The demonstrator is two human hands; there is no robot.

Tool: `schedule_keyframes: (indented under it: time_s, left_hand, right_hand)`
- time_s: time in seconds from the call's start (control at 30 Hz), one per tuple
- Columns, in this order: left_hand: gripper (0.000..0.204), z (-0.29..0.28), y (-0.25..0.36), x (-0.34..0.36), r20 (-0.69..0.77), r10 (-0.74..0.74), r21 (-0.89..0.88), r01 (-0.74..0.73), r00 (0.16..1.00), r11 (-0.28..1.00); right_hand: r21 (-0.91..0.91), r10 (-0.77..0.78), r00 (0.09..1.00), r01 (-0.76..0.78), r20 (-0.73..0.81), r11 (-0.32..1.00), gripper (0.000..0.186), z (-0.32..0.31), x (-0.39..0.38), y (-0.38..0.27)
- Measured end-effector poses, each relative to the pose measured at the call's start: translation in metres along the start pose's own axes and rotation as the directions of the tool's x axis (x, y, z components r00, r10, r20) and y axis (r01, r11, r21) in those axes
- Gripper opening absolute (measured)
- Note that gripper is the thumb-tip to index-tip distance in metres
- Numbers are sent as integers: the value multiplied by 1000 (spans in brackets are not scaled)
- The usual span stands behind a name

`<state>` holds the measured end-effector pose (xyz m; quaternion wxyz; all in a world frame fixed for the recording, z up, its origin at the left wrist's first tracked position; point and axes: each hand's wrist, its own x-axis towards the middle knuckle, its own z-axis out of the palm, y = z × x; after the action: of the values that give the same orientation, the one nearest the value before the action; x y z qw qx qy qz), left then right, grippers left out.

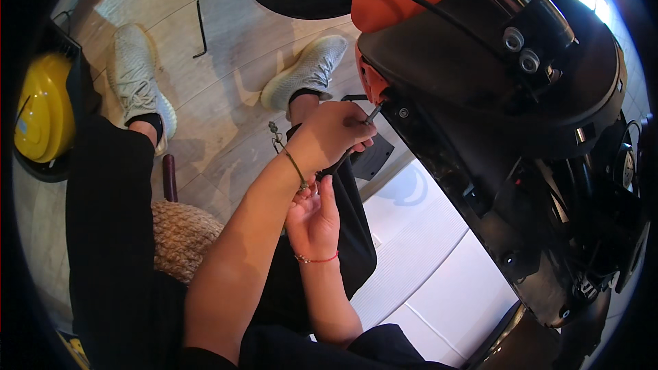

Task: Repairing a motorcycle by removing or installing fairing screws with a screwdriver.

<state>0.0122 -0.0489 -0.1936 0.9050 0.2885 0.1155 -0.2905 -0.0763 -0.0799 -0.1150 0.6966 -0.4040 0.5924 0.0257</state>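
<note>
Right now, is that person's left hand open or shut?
Shut: the left hand curls around a slim metal tool, whose shaft shows beyond the grip.

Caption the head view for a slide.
A slim tool in the left hand, held at an orange-and-black machine, with the right hand close by.

Tool shank (374,113) near center, toward 1 o'clock, looks smooth metal. Black cover (439,65), 1–2 o'clock, is smooth, low-sheen. Yellow shell (46,96), 9 o'clock, looks glossy plastic. Seat (181,236), 8 o'clock, is rough woven. Shoe (133,62), 10 o'clock: matt knit cloth.
</note>
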Motion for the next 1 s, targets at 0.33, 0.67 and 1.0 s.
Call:
schedule_keyframes:
  time_s: [0.33,0.67,1.0]
  left_hand:
    - [33,7,21,-2,-14,-63,69,64,998,996]
    - [32,-36,-63,36,545,561,-231,-532,623,815]
    - [30,7,23,-5,227,-193,181,154,955,971]
  right_hand:
    - [18,334,613,-494,716,869,35,-13,7,-12]
    - [74,298,883,-346,363,935,30,-8,-6,5]
    - [183,188,921,-262,342,948,26,-14,-5,-16]
